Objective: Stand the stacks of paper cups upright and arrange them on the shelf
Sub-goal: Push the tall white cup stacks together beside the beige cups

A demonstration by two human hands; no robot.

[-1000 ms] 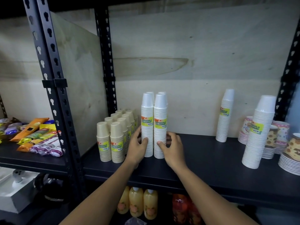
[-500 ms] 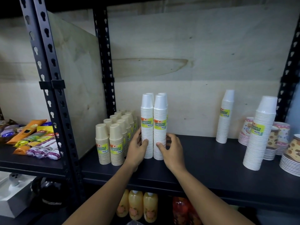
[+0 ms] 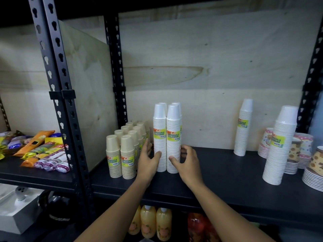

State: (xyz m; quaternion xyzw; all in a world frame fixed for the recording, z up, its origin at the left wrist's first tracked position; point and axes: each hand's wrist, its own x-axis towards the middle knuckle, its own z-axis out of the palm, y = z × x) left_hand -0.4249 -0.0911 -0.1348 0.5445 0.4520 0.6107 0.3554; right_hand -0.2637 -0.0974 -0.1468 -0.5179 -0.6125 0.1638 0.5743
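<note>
Several tall white cup stacks point(image 3: 160, 137) with yellow labels stand upright together at the middle of the black shelf point(image 3: 218, 173). My left hand point(image 3: 148, 160) cups the left front stack low down, thumb on its front and fingers up along its left side. My right hand point(image 3: 187, 162) cups the right front white stack point(image 3: 173, 138), thumb on the front and fingers curled round its right side. Short brown cup stacks point(image 3: 120, 154) stand in rows just left of my left hand. Another slim white stack point(image 3: 243, 128) stands by the back wall, and a wider white stack point(image 3: 281, 145) stands front right.
Patterned cups point(image 3: 297, 151) and a pile of plates point(image 3: 314, 177) crowd the shelf's right end. A black upright post point(image 3: 70, 137) divides off the left bay, where snack packets point(image 3: 42, 151) lie. Juice bottles point(image 3: 148, 222) stand on the shelf below. Bare shelf lies between the middle stacks and the right ones.
Both hands stay at the base of the two front white stacks. The fingers of my right hand have loosened slightly. The stacks stand where they were.
</note>
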